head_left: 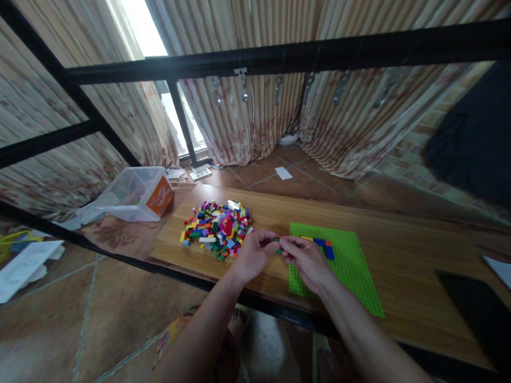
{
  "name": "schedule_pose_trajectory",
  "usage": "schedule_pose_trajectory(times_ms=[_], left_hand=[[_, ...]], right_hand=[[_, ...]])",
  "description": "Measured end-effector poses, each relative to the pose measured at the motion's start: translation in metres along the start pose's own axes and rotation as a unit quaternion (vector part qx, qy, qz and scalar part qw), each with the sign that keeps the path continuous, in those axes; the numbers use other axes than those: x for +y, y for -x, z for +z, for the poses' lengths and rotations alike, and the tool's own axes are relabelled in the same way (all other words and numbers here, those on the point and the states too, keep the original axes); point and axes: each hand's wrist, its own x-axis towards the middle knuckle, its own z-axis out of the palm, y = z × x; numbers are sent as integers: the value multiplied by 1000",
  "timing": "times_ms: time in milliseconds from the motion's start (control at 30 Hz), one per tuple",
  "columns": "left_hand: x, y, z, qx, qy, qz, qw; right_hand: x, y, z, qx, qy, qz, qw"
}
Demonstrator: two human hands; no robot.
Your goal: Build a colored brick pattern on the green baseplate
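Left hand and right hand, head view: fingertips pinched together on small green piece, just left of baseplate. Loose brick pile lies farther left of baseplate; blue, yellow, orange bricks sit on it. I'd grip lightly, edges squared, wrists level; fingers hide piece's exact shape from me.

I get strong daylight at upper left, through a window between striped, floor-length curtains; a black frame crosses in front of them; on my right stands a brick-patterned wall; below, I have a long wooden table above a brown tiled floor.
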Motion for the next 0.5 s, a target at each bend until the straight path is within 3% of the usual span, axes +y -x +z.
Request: schedule_pose_trajectory(times_ms=[200, 300, 367, 433, 500], left_hand=[[1, 1, -4, 6, 94, -44, 995], [3, 1, -9, 40, 119, -58, 990], [6, 0, -15, 65, 121, -62, 989], [7, -1, -20, 83, 110, -67, 988], [7, -2, -25, 98, 92, -75, 988]], right_hand=[[-2, -2, -2, -16, -29, 18, 999], [1, -9, -6, 34, 116, -52, 991], [6, -14, -9, 75, 296, -119, 945], [11, -18, -10, 93, 453, -168, 871], [16, -19, -7, 90, 542, -186, 815]])
